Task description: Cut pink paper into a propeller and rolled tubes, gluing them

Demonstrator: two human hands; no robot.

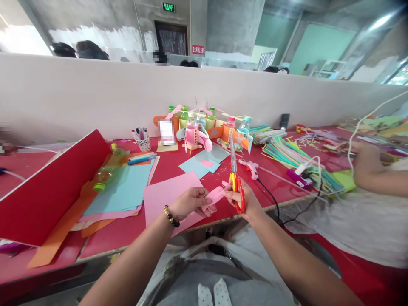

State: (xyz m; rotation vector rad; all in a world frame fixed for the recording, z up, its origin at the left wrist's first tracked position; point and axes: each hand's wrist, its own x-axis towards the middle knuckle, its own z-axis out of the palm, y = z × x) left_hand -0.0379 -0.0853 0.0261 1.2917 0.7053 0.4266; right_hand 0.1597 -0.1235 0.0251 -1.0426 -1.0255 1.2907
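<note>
A pale partition (127, 89) runs across the upper half of the frame, and below it a red table (168, 163) spreads from side to side. A large red board (60, 187) leans on edge at the left. At the right edge of the frame a co-worker's bent arm (376, 165) reaches over the tabletop. Right of centre lies a heap of coloured strips (293, 157), mostly green and yellow.

A pink sheet (172, 195) lies left of and below centre, and a stack of light blue sheets (124, 187) is farther left, just beside the board. Bottles dressed as small aircraft, a pink bottle (191, 134) in front, stand together in the middle by the partition.

Just below centre are the person's two hands. The left hand (191, 202), bracelet on its wrist, has its thumb and fingers closed on a pink paper piece (214, 197), above the right part of the pink sheet. The right hand (244, 199) curls around the red and yellow handles of the scissors (235, 180), blades upward, while its fingertips meet the paper piece's right end; how firmly they grip it is hard to tell.

Just right of the scissors lies a pink glue gun (250, 169); a cup of pens (143, 142) stands left of centre, near the partition.
</note>
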